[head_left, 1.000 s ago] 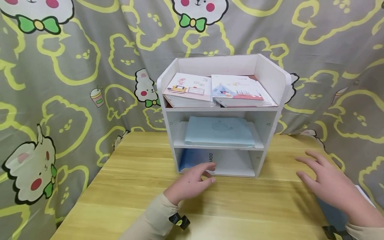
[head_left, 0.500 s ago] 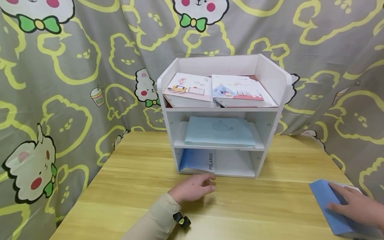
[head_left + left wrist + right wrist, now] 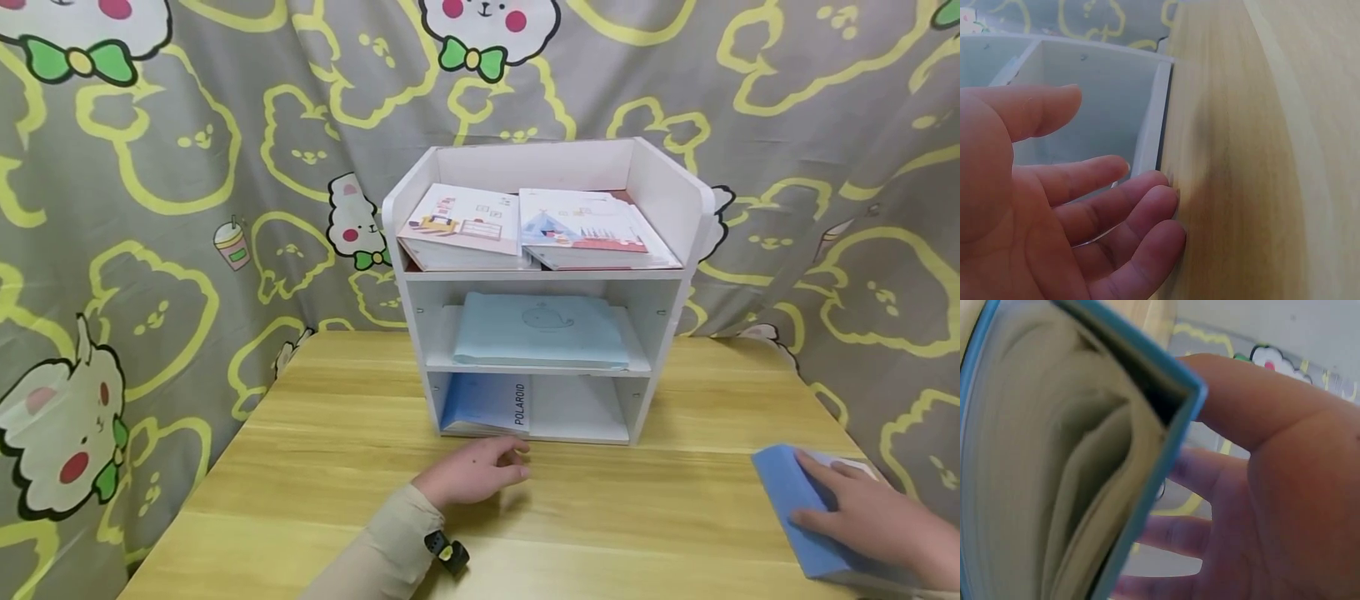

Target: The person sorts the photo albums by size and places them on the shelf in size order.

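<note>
My left hand (image 3: 474,473) lies just in front of the white shelf's bottom compartment, palm inward and holding nothing. In the left wrist view its fingers (image 3: 1110,212) are loosely bent beside the shelf's lower edge. At the right side of the table my right hand (image 3: 862,508) grips a thick blue book (image 3: 795,521), thumb and fingers set round its corner. The right wrist view shows the book's pale page edges (image 3: 1029,456), slightly parted, with the fingertips hidden behind the cover. A blue album marked POLAROID (image 3: 487,400) lies in the left part of the bottom compartment.
The three-level white shelf (image 3: 637,400) stands at the back of the wooden table (image 3: 330,500). Two stacks of illustrated books (image 3: 465,218) fill its top. A light blue whale-printed book (image 3: 540,329) lies on the middle shelf. Patterned curtains (image 3: 300,208) surround the table.
My right hand has come down onto the blue book at the right, and both have shifted slightly left. My left hand has drawn back a little from the bottom compartment, uncovering the POLAROID album.
</note>
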A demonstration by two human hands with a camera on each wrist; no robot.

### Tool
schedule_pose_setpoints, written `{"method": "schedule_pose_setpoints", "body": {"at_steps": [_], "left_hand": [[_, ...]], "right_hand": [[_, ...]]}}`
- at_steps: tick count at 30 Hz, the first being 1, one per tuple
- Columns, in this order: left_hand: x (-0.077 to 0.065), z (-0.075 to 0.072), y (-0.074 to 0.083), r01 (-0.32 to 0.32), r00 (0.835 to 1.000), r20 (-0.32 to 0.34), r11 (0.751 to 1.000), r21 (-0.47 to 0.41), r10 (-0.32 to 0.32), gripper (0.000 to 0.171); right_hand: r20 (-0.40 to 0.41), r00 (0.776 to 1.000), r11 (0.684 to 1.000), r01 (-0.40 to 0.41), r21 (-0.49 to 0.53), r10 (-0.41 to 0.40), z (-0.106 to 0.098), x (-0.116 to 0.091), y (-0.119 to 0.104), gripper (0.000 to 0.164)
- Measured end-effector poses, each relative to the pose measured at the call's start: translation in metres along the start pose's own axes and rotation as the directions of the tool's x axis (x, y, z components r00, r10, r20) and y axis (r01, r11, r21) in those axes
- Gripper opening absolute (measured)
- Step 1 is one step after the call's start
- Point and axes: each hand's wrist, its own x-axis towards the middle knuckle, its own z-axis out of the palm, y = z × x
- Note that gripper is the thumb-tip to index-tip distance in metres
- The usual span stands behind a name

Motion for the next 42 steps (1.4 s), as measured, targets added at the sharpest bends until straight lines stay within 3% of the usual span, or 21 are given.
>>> {"method": "schedule_pose_setpoints", "body": {"at_steps": [7,14,24,36,42], "left_hand": [[0.000,0.001,-0.001,0.004,1.000,0.003,1.000,0.003,-0.004,0.047],[0.000,0.002,0.001,0.009,1.000,0.008,1.000,0.005,-0.009,0.048],[-0.003,0.001,0.005,0.014,1.000,0.019,1.000,0.001,-0.014,0.050],[-0.003,0.001,0.004,0.025,1.000,-0.007,0.999,0.030,-0.024,0.057],[-0.001,-0.001,0.006,0.030,0.999,-0.030,0.997,0.065,-0.028,0.057]], "right_hand": [[-0.033,0.996,0.997,0.078,0.002,-0.078,0.000,0.007,-0.051,0.099],[-0.134,0.978,0.986,0.157,-0.050,-0.163,0.009,0.009,-0.119,0.099],[-0.110,0.968,0.972,0.217,-0.091,-0.227,0.014,0.018,-0.209,0.096],[-0.115,0.943,0.948,0.301,-0.104,-0.312,0.024,0.032,-0.288,0.088],[-0.134,0.932,0.937,0.317,-0.149,-0.337,0.024,0.035,-0.298,0.086]]}}
